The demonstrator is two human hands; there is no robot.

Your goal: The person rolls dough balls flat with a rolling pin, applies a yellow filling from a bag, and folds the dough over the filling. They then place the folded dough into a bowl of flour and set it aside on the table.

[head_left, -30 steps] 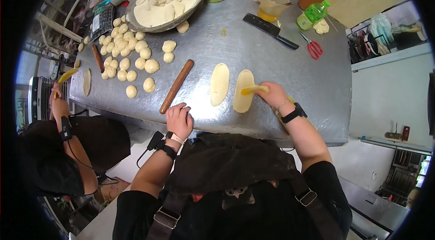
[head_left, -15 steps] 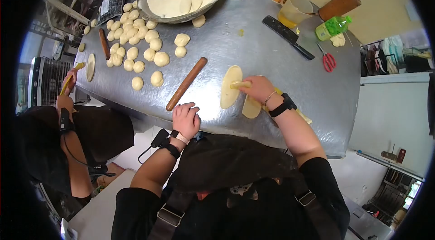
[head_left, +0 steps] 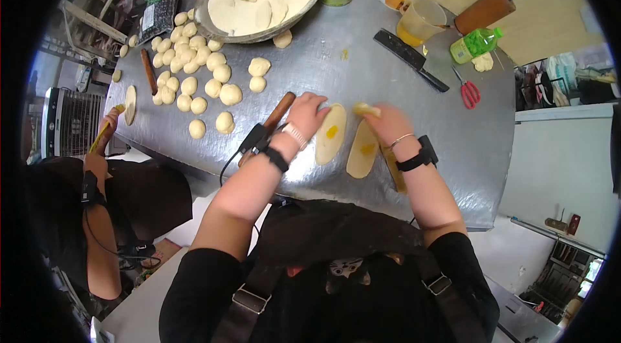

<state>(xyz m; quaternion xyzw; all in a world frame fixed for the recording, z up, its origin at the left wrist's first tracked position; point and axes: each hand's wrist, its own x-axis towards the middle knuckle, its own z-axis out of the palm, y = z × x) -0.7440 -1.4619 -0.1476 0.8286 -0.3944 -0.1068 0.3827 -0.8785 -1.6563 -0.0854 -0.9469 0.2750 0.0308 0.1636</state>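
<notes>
My left hand (head_left: 306,113) is open, palm down. Its fingertips reach the left edge of a flat oval of dough (head_left: 328,149), which bears a yellow smear. A wooden rolling pin (head_left: 279,110) lies partly under my left wrist and forearm. My right hand (head_left: 389,125) is closed around a pale yellow lump (head_left: 367,110) whose exact kind I cannot make out. Below it lies a second dough oval (head_left: 359,160), also smeared yellow. A third yellowish strip of dough (head_left: 395,173) is partly hidden by my right wrist.
Several dough balls (head_left: 230,94) sit to the left, below a large metal bowl (head_left: 260,35) of floured dough pieces. A cleaver (head_left: 401,49), red-handled scissors (head_left: 470,93), a jug (head_left: 420,18) and a green bottle (head_left: 475,45) stand or lie right. A co-worker's hand (head_left: 110,124) holds a yellow stick.
My left hand has moved up and right from the table edge to the first dough oval. My right hand has shifted right with the pale lump, uncovering a yellow smear on that oval.
</notes>
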